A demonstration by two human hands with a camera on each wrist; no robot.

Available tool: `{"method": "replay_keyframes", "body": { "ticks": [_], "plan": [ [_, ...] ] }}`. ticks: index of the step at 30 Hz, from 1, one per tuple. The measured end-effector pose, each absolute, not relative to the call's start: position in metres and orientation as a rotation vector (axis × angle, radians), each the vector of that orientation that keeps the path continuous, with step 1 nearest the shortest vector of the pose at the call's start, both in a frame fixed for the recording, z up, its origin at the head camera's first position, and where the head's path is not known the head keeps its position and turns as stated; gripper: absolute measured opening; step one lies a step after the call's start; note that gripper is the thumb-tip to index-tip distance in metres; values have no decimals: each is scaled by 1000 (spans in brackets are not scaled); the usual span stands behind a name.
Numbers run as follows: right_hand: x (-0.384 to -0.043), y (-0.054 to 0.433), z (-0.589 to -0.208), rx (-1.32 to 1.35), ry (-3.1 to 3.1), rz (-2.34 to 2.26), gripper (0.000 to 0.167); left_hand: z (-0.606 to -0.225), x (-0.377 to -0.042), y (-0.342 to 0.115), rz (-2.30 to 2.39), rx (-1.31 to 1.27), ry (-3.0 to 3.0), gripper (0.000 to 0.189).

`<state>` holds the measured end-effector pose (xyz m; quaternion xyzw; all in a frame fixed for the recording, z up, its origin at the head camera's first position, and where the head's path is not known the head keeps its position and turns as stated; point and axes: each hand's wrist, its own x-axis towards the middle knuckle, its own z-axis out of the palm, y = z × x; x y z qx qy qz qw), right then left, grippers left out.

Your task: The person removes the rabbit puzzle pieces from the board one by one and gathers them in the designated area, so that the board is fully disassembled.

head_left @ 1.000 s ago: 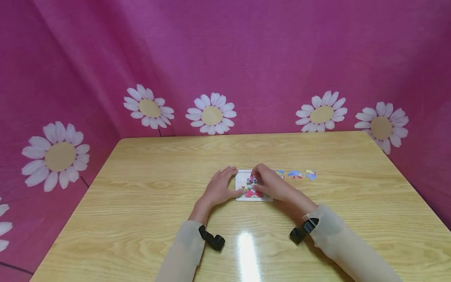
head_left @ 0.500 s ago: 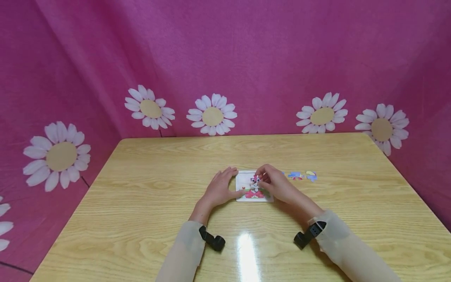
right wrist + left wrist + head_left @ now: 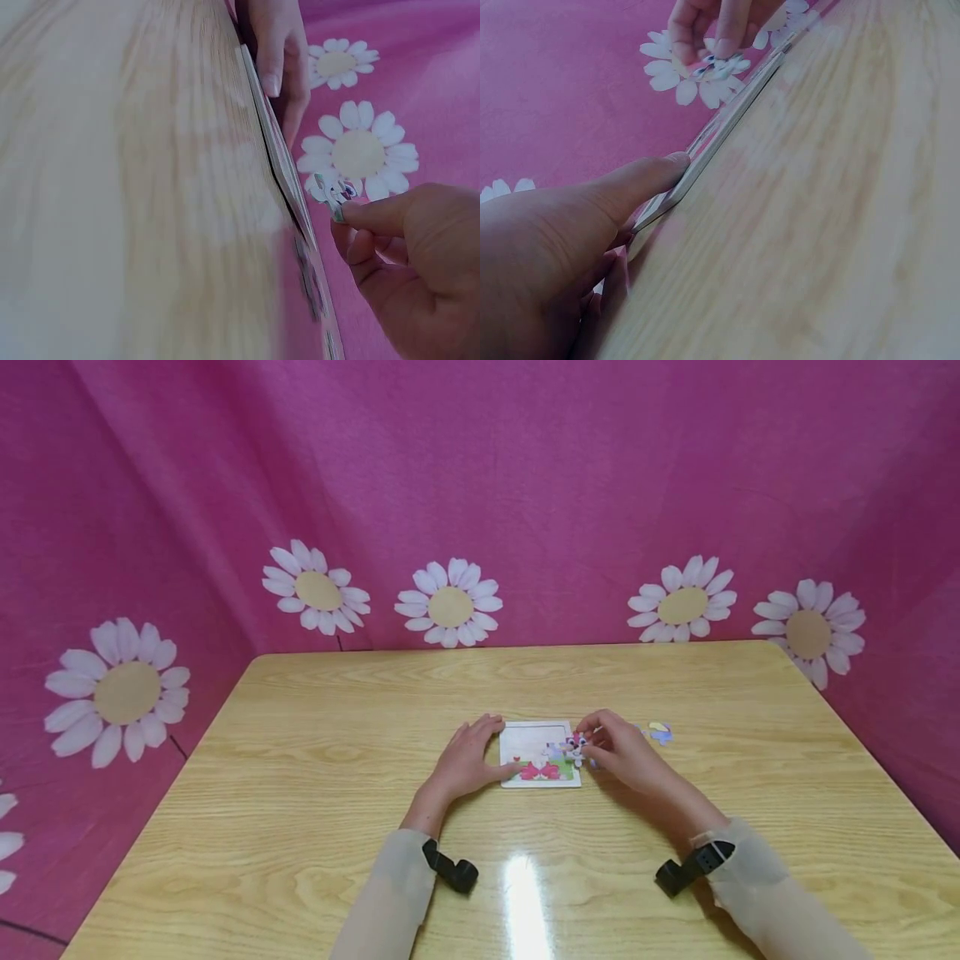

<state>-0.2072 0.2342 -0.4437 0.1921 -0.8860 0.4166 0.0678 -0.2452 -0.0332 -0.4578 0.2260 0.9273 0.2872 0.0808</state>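
Note:
A white-rimmed jigsaw board (image 3: 528,737) lies flat on the table, with a pink and green picture along its lower part. My left hand (image 3: 465,762) rests at the board's left side: the thumb lies on its lower left corner and the fingertips reach its upper left corner. Just over the board's right edge, my right hand (image 3: 630,756) pinches a puzzle piece (image 3: 576,747) between thumb and fingers. In the right wrist view the piece (image 3: 335,193) shows a cartoon animal's face and stands tilted, raised off the board.
To the right of the board lie loose blue and yellow puzzle pieces (image 3: 661,732), some partly hidden behind my right hand. The wooden table (image 3: 360,710) ends at a pink curtain (image 3: 562,527) with daisies.
My right hand has moved right with the puzzle piece, from over the board's middle to its right edge, uncovering more of the board. The left hand has stayed in place.

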Motion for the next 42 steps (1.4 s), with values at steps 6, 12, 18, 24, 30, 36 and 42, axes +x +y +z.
{"method": "replay_keyframes", "body": {
  "ticks": [6,12,18,24,30,36,42],
  "plan": [
    [-201,255,-443,501,-2682,1240,23,-457,-245,-33,863,678,2778,80],
    [-195,276,-442,443,-2693,1187,22,-457,-245,-32,869,678,2771,80],
    [-190,294,-444,432,-2701,1078,21,-458,-246,-32,864,668,2766,80],
    [-187,307,-448,446,-2697,1001,22,-459,-245,-32,864,671,2767,80],
    [-186,311,-445,440,-2735,1001,21,-459,-244,-33,878,679,2773,80],
    [-188,313,-449,463,-2737,993,19,-461,-245,-34,878,687,2778,79],
    [-191,315,-452,502,-2722,1009,19,-460,-246,-34,874,686,2779,80]
  ]
}}
